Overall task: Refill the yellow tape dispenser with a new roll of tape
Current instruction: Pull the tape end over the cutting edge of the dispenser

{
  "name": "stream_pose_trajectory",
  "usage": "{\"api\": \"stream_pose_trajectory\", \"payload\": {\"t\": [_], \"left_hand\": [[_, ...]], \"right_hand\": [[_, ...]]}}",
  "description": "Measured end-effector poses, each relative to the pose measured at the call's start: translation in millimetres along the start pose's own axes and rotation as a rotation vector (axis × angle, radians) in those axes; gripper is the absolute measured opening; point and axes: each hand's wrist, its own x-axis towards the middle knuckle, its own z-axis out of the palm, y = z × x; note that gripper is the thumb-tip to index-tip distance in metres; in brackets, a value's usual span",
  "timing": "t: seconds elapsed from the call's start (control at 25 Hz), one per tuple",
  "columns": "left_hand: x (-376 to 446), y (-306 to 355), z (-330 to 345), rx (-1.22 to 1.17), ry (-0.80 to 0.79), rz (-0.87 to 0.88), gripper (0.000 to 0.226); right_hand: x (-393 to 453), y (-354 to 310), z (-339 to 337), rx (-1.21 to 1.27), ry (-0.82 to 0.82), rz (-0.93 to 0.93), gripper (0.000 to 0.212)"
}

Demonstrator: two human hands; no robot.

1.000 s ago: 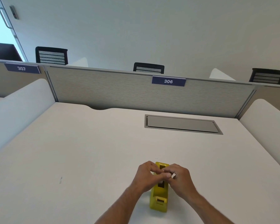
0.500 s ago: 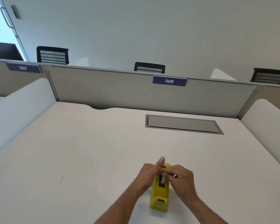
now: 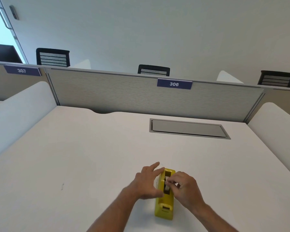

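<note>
The yellow tape dispenser (image 3: 164,204) stands on the white desk (image 3: 90,156) near its front edge, lengthwise away from me. A pale roll of tape (image 3: 166,185) sits in its top slot, only partly visible. My left hand (image 3: 148,183) rests against the dispenser's left side with fingers spread and extended forward. My right hand (image 3: 185,188) is on the right side, its thumb and fingertips pinched together at the roll in the slot.
A grey recessed cable hatch (image 3: 188,128) lies in the desk at the back right. A fabric partition (image 3: 141,96) labelled 306 closes the back; white side dividers (image 3: 20,113) flank the desk. Black chair backs (image 3: 153,70) show beyond.
My left hand has opened and slid to the dispenser's left side, fingers now spread. My right hand stays pinched over the slot. The roll now shows in the slot.
</note>
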Motion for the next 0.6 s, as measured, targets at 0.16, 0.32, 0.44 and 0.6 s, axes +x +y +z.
{"api": "stream_pose_trajectory", "payload": {"t": [0.16, 0.32, 0.44, 0.6], "left_hand": [[5.5, -16.7, 3.7, 0.200, -0.061, 0.040, 0.118], [7.5, -18.5, 7.4, 0.264, -0.010, 0.038, 0.120], [7.8, -16.1, 7.3, 0.260, 0.005, 0.046, 0.121], [10.4, -13.7, 6.2, 0.266, -0.001, 0.040, 0.123]], "right_hand": [[0.1, -4.5, -5.1, -0.049, -0.077, -0.022, 0.011], [-1.3, -7.4, -6.4, -0.086, -0.105, -0.039, 0.008], [-3.3, -8.7, -6.2, -0.120, -0.126, -0.057, 0.006], [-6.4, -9.2, -7.2, -0.122, -0.148, -0.050, 0.004]]}}
